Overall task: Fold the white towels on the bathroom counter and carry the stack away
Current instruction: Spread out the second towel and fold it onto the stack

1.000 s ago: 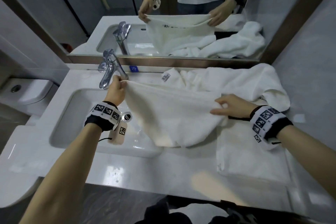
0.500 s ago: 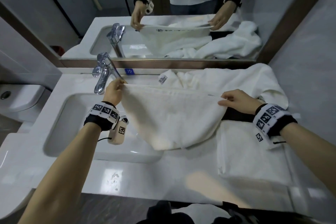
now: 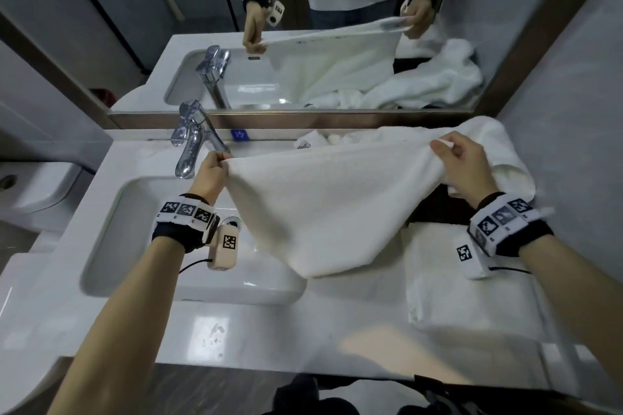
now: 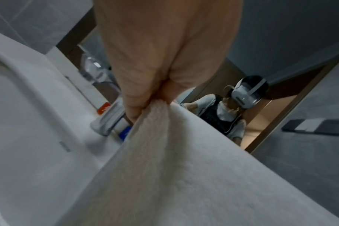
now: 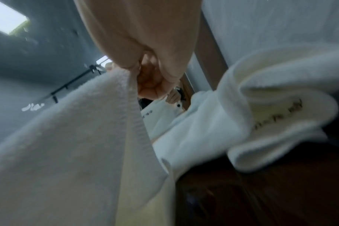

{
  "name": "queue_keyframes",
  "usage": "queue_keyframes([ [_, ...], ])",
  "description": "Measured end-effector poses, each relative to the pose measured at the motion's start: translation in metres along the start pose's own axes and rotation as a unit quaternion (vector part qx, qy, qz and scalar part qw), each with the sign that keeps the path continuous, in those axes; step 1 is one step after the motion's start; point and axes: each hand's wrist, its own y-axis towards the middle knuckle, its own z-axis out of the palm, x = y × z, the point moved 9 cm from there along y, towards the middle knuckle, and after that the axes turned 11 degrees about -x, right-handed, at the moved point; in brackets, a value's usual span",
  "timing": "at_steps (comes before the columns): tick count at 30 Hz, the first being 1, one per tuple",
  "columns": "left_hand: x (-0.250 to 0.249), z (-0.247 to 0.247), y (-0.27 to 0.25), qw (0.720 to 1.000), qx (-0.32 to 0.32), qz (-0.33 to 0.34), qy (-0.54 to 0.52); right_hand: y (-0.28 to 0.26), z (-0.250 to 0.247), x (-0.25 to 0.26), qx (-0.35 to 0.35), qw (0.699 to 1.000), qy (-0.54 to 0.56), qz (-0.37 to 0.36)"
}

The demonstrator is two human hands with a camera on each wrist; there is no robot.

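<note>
A white towel [image 3: 330, 209] hangs stretched between my two hands above the counter and the sink's right side. My left hand [image 3: 215, 167] pinches its left top corner beside the tap; the left wrist view shows the fingertips [image 4: 133, 110] nipping the towel's [image 4: 184, 175] edge. My right hand [image 3: 451, 158] pinches the right top corner, and in the right wrist view the thumb and fingers close on the hem [image 5: 130, 85]. A folded white towel [image 3: 472, 283] lies flat on the counter below my right wrist. A heap of unfolded white towels [image 3: 485, 138] lies behind, against the mirror.
A chrome tap [image 3: 192, 141] stands close to my left hand, over the white sink basin [image 3: 111, 246]. The mirror [image 3: 337, 27] runs along the back and a grey wall closes the right side. The white counter's [image 3: 269, 330] front strip lies bare. A toilet [image 3: 30, 192] is at far left.
Both hands have lifted the towel's top edge and drawn it taut; my right hand moved up and to the right, so the towel now hangs spread wider.
</note>
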Motion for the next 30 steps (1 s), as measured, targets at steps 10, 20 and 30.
queue_keyframes([
  [10,-0.064,0.039,-0.024,0.978,0.116,-0.006,-0.174,0.024,-0.092,0.03,-0.048,0.972,0.208,0.097],
  [20,0.027,0.106,-0.04,0.99,0.07,-0.002,0.126,-0.009,-0.076,-0.083,-0.041,0.977,-0.166,0.13],
  [30,0.07,0.123,-0.067,0.993,0.072,-0.082,0.041,-0.04,-0.071,-0.118,-0.003,0.966,-0.19,0.176],
])
